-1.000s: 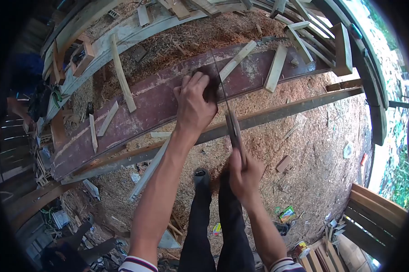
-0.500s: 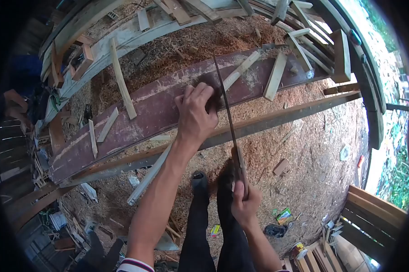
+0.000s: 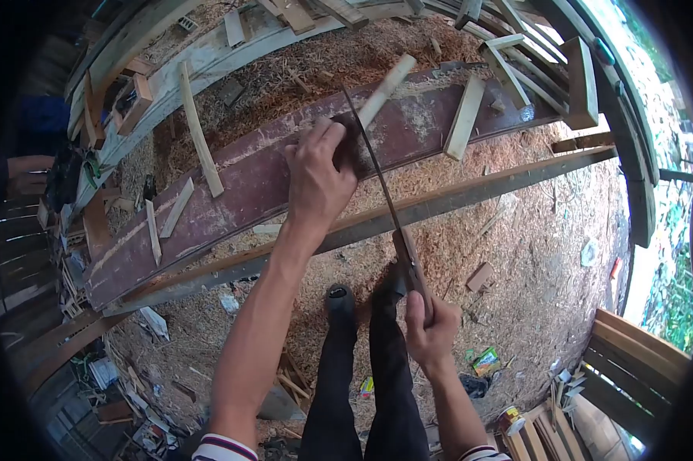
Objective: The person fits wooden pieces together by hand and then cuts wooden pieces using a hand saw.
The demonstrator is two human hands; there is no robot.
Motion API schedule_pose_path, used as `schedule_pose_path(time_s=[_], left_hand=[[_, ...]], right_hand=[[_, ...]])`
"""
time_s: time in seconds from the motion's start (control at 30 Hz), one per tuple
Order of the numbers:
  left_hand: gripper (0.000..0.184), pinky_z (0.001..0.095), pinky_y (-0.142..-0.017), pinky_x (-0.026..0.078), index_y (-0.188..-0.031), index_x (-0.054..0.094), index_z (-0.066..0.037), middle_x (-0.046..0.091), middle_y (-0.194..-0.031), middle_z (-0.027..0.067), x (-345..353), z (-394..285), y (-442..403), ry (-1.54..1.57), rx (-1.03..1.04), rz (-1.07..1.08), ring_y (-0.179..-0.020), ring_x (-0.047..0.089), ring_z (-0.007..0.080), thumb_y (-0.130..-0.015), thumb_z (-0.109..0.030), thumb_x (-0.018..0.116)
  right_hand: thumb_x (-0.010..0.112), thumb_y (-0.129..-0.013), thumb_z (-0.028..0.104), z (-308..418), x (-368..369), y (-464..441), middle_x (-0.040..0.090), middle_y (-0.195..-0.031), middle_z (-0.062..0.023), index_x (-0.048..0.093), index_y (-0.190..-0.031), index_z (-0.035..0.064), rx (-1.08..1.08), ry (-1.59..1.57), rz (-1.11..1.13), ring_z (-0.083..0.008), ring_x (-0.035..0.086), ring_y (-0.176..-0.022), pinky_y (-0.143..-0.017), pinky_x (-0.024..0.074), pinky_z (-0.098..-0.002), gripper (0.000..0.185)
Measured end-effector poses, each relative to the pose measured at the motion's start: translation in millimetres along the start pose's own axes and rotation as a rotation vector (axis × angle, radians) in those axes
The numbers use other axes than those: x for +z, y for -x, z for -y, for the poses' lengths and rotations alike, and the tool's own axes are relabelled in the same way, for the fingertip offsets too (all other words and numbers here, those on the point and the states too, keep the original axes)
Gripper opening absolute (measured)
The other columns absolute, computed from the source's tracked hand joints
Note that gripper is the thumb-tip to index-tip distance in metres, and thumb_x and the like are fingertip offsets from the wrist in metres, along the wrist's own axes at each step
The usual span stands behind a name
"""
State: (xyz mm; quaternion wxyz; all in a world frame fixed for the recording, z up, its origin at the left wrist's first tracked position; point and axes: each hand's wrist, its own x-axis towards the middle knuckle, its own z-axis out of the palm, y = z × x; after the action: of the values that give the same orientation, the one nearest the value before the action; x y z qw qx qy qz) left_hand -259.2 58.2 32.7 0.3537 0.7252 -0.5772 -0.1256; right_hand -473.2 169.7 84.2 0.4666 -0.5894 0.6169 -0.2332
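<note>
My right hand (image 3: 432,326) is wrapped round the wooden handle of a handsaw (image 3: 379,173), whose thin blade points up and away to the left. My left hand (image 3: 319,169) presses on the maroon board (image 3: 254,184), fingers curled over the near end of a pale wooden strip (image 3: 389,88). The blade passes just right of the left fingers, across the strip. What lies under the left fingers is mostly hidden in dark shadow.
Short wood pieces (image 3: 465,119) lie on the board. A long beam (image 3: 469,198) runs along its near side. Wood shavings (image 3: 508,253) and scraps cover the ground round my feet. At far left another person's hand (image 3: 30,175) shows. Curved timber (image 3: 631,154) stands at right.
My left hand and the pale strip have shifted left and slightly away. The saw's blade tip has swung left, and its handle has moved slightly right.
</note>
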Motion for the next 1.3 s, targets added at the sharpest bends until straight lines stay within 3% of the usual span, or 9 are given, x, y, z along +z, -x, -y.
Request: schedule_pose_path(time_s=[0.2, 0.37, 0.43, 0.57, 0.87, 1.0, 1.07, 1.17, 1.3], left_hand=[[0.012, 0.0424, -0.08, 0.034, -0.092, 0.059, -0.005, 0.058, -0.093, 0.0074, 4, -7, 6, -0.088, 0.041, -0.006, -0.094, 0.053, 0.0282, -0.082, -0.007, 0.065], [0.011, 0.0435, -0.084, 0.035, -0.091, 0.059, -0.004, 0.058, -0.097, 0.0079, 2, -4, 3, -0.129, 0.066, -0.029, -0.097, 0.052, 0.0288, -0.082, -0.009, 0.064], [0.014, 0.0437, -0.093, 0.035, -0.094, 0.061, -0.004, 0.059, -0.107, 0.0093, 2, 0, 1, -0.157, 0.085, -0.018, -0.104, 0.052, 0.0297, -0.086, -0.014, 0.064], [0.023, 0.0497, -0.109, 0.027, -0.103, 0.064, -0.004, 0.062, -0.122, 0.0143, 11, 20, -15, -0.111, 0.125, -0.11, -0.124, 0.051, 0.0317, -0.089, -0.021, 0.065], [0.027, 0.0557, -0.112, 0.022, -0.104, 0.064, -0.003, 0.063, -0.12, 0.0139, 6, 16, -14, -0.092, 0.093, 0.006, -0.129, 0.048, 0.0339, -0.092, -0.027, 0.06], [0.02, 0.0488, -0.109, 0.029, -0.101, 0.064, -0.003, 0.065, -0.116, 0.0122, 6, 14, -16, -0.066, 0.038, -0.066, -0.118, 0.055, 0.0317, -0.089, -0.02, 0.064], [0.019, 0.047, -0.107, 0.031, -0.1, 0.064, -0.003, 0.066, -0.114, 0.011, 5, 12, -15, 0.007, 0.02, -0.073, -0.114, 0.056, 0.0305, -0.088, -0.018, 0.064], [0.017, 0.0444, -0.104, 0.033, -0.099, 0.065, -0.003, 0.068, -0.109, 0.0091, 9, 14, -17, 0.063, 0.019, -0.104, -0.11, 0.058, 0.0284, -0.087, -0.014, 0.065], [0.015, 0.0421, -0.102, 0.035, -0.097, 0.065, -0.004, 0.069, -0.107, 0.0084, 10, 15, -16, 0.124, 0.001, -0.105, -0.108, 0.059, 0.0269, -0.086, -0.013, 0.066]], right_hand=[[0.06, -0.092, 0.016, 5, -3, 20, 0.05, -0.05, -0.0119, 0.065, -0.077, 0.0007, -0.063, -0.017, -0.004, -0.0224, 0.054, -0.041, -0.044, 0.0405, -0.0358, 0.022], [0.056, -0.096, 0.026, -8, 10, 18, 0.045, -0.049, -0.0029, 0.058, -0.067, -0.0003, -0.036, -0.102, -0.051, -0.0105, 0.043, -0.043, -0.044, 0.0337, -0.0302, 0.039], [0.061, -0.093, 0.018, -10, 11, 13, 0.043, -0.049, -0.0096, 0.063, -0.076, -0.0007, -0.07, -0.177, -0.048, -0.0173, 0.044, -0.037, -0.041, 0.035, -0.0328, 0.025], [0.061, -0.094, 0.019, 17, 2, -5, 0.045, -0.049, -0.0088, 0.064, -0.077, -0.001, -0.04, -0.092, -0.005, -0.0158, 0.045, -0.037, -0.041, 0.0349, -0.0316, 0.026], [0.065, -0.091, 0.018, 76, -20, 1, 0.05, -0.051, -0.0158, 0.058, -0.07, 0.0003, 0.109, -0.094, -0.049, -0.0265, 0.055, -0.04, -0.042, 0.0385, -0.0351, 0.029], [0.067, -0.089, 0.019, 16, 20, 0, 0.045, -0.054, -0.0153, 0.047, -0.064, 0.002, -0.197, 0.071, -0.121, -0.0318, 0.047, -0.043, -0.044, 0.0364, -0.0375, 0.036], [0.06, -0.095, 0.025, -37, 38, -3, 0.041, -0.052, -0.0058, 0.051, -0.067, 0.0011, -0.209, 0.036, -0.102, -0.0142, 0.04, -0.043, -0.044, 0.0309, -0.0308, 0.037], [0.056, -0.097, 0.03, -59, 36, 7, 0.043, -0.055, 0.0001, 0.047, -0.065, 0.0021, -0.098, -0.283, -0.155, -0.0094, 0.039, -0.047, -0.045, 0.0295, -0.0269, 0.044], [0.051, -0.1, 0.036, -34, 26, 9, 0.045, -0.057, 0.0027, 0.05, -0.066, 0.0026, -0.018, -0.357, -0.15, -0.0061, 0.041, -0.051, -0.046, 0.0286, -0.0245, 0.047]])
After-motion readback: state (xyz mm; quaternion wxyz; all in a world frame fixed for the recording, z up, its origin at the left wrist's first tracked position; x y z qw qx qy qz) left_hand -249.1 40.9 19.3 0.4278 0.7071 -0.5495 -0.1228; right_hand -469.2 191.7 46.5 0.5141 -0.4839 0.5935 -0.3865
